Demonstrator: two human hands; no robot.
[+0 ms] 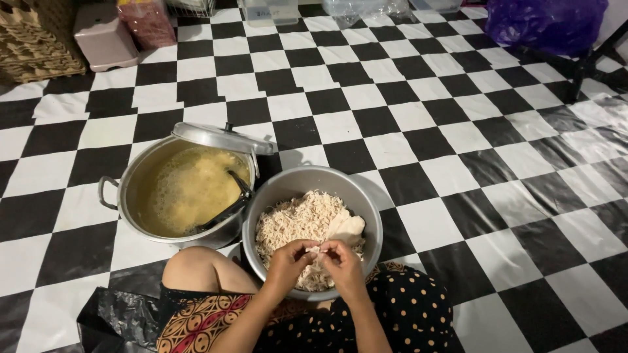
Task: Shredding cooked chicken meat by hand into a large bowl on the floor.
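Observation:
A round metal bowl [294,184] sits on the floor in front of my knees, filled with pale shredded chicken [294,222] and a larger whole piece of chicken [347,227] at its right. My left hand [288,260] and my right hand [341,260] meet over the bowl's near edge, both pinching one small strip of chicken between the fingertips. Beside the bowl on the left stands a big metal pot [131,180] of yellow broth with a dark ladle [230,204] leaning in it and its lid [219,137] resting tilted on the far rim.
The floor is black-and-white checked sheeting [418,131]. A pink plastic stool [103,36] and woven baskets [36,39] stand at the back left, clear containers [268,10] at the back, a purple bag [546,25] at the back right. A black plastic bag [114,317] lies by my left knee.

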